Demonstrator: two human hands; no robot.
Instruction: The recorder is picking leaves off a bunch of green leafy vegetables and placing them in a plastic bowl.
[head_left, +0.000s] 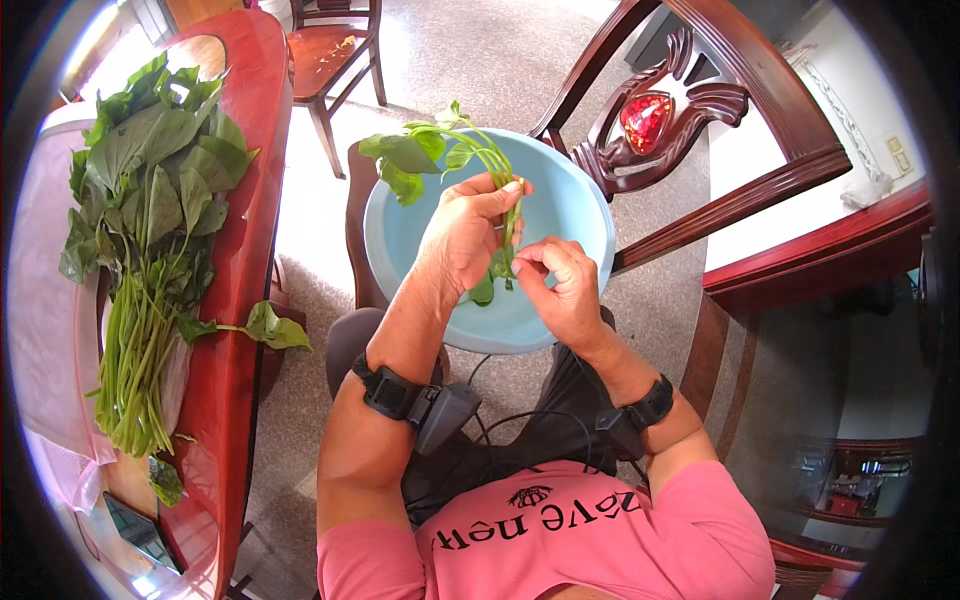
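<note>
My left hand (476, 225) is closed around several green leafy vegetable stems (491, 154) above a light blue plastic basin (585, 202). Their leaves hang over the basin's far left rim. Just right of the stems' lower ends is my right hand (559, 285), its thumb and forefinger pinched together near a stem; whether they grip anything is too small to tell. A few green leaves (482, 291) show beneath my hands, over the basin. On the red wooden table at the left lies a large bunch of the same kind of leafy greens (142, 300), with long stems towards me.
The red table's edge (255, 225) runs along my left side, with a loose leafy sprig (274, 330) overhanging it. A carved dark wooden chair back (675, 165) rises beyond the basin at right. Another wooden chair (326, 60) stands farther off. Black cables (525, 416) cross my lap.
</note>
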